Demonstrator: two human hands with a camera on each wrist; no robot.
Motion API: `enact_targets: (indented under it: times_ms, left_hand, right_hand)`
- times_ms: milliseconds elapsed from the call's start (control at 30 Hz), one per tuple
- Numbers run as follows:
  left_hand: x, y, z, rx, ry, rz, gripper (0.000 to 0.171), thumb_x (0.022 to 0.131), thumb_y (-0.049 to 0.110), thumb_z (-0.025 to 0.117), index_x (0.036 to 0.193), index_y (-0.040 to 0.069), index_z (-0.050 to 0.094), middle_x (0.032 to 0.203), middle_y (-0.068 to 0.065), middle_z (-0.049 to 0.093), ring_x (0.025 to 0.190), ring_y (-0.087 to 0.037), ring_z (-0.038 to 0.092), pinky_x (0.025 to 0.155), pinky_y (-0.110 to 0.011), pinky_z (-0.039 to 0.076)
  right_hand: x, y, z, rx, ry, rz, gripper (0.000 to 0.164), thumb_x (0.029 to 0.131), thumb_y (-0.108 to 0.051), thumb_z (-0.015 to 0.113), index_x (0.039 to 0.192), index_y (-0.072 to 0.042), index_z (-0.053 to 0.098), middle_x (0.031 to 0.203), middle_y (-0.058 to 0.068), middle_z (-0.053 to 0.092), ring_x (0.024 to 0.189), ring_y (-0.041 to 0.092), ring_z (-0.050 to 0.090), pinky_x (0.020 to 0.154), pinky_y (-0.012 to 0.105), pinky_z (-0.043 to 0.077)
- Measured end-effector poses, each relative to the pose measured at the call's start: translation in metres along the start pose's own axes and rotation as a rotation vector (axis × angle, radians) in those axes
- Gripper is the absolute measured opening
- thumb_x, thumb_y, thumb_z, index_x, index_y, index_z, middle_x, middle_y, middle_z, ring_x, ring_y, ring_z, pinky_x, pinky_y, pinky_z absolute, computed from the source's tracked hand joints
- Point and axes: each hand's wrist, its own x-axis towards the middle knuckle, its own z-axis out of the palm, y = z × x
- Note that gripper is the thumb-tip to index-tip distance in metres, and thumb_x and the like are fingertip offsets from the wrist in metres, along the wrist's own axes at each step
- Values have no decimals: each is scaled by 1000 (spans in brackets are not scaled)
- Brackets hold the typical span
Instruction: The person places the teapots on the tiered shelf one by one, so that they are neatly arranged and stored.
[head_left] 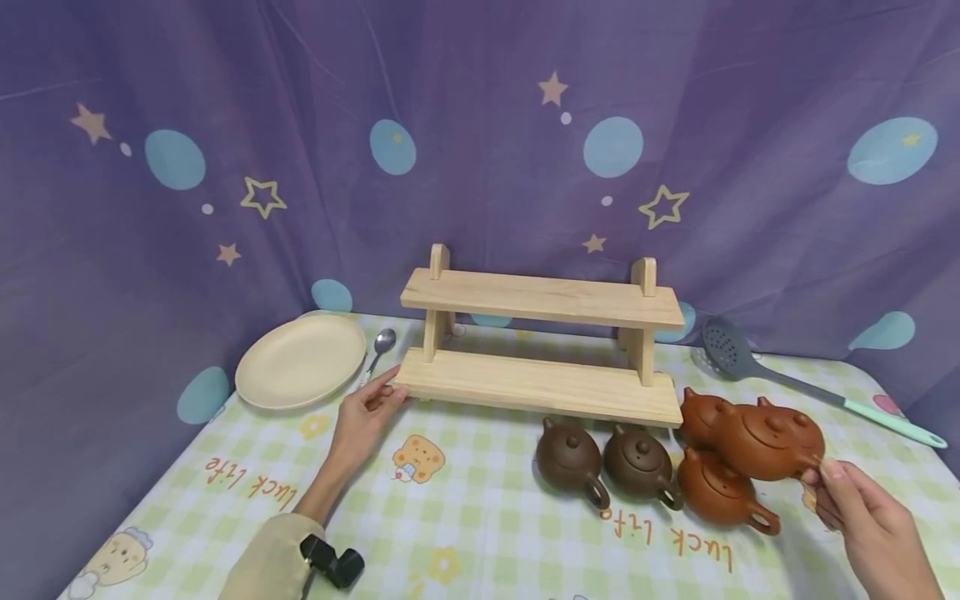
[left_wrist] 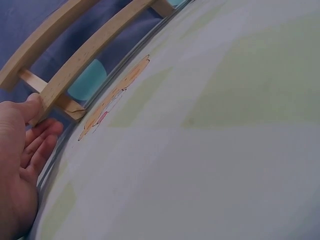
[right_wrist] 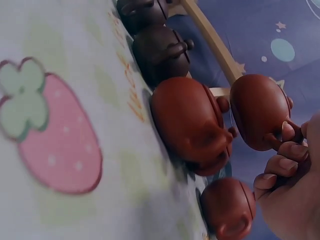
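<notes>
My right hand (head_left: 873,517) pinches the handle of a reddish-brown clay teapot (head_left: 765,442). In the right wrist view, this teapot (right_wrist: 259,112) hangs above the other reddish-brown teapots. One of those, the front reddish-brown teapot (head_left: 716,492), sits on the cloth; another teapot (head_left: 697,417) behind it is partly hidden. Two dark brown teapots (head_left: 568,457) stand to their left, handles toward me. My left hand (head_left: 367,421) grips the left end of a two-tier wooden shelf (head_left: 540,383), thumb on top and fingers beneath the lower board (left_wrist: 65,82). Both visible boards are bare.
A cream plate (head_left: 300,362) and a spoon (head_left: 381,346) lie left of the shelf. At the right is a grey slotted skimmer (head_left: 795,379) with a mint handle. A purple curtain (head_left: 480,125) hangs behind the checked tablecloth (head_left: 420,533).
</notes>
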Motion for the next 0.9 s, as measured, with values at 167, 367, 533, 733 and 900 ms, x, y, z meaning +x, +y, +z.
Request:
enact_targets:
  times_ms: [167,367,533,733,900]
  left_hand:
    - [0,0,0,-13,-4,3,46,100,13,71,143,2,60,104,-21,69,90,-16,74,86,-16,54]
    - [-1,1,0,-8,-4,10,46,101,13,71,143,1,60,104,-21,70,90,-17,74,87,-16,53]
    - [-1,0,0,-10,-4,7,46,101,13,71,143,1,59,103,-20,70,90,-17,74,86,-16,53]
    - [-1,0,0,-14,5,4,46,100,11,71,143,1,60,102,-19,70,89,-17,74,84,-16,54]
    - [-1,1,0,-16,1,-7,46,100,12,72,143,3,60,103,-20,69,89,-18,74,84,-17,54]
  right_hand:
    - [7,-8,9,71,-20,-33,27,112,-10,43,100,-8,67,69,-1,45,60,13,37,54,30,26]
    - [16,-14,21,79,-50,-75,26,112,-9,43,100,-3,65,72,-1,46,63,12,39,56,29,28]
    - [23,-17,30,128,-56,-68,26,111,-7,45,100,-5,68,71,0,46,65,12,41,55,30,33]
    - [31,-20,38,138,-78,-66,25,111,-8,46,100,-7,69,88,-8,64,81,-6,58,65,13,46]
    - [37,-23,44,160,-124,-73,25,112,-10,44,104,-7,68,104,-9,71,105,-5,66,84,12,53]
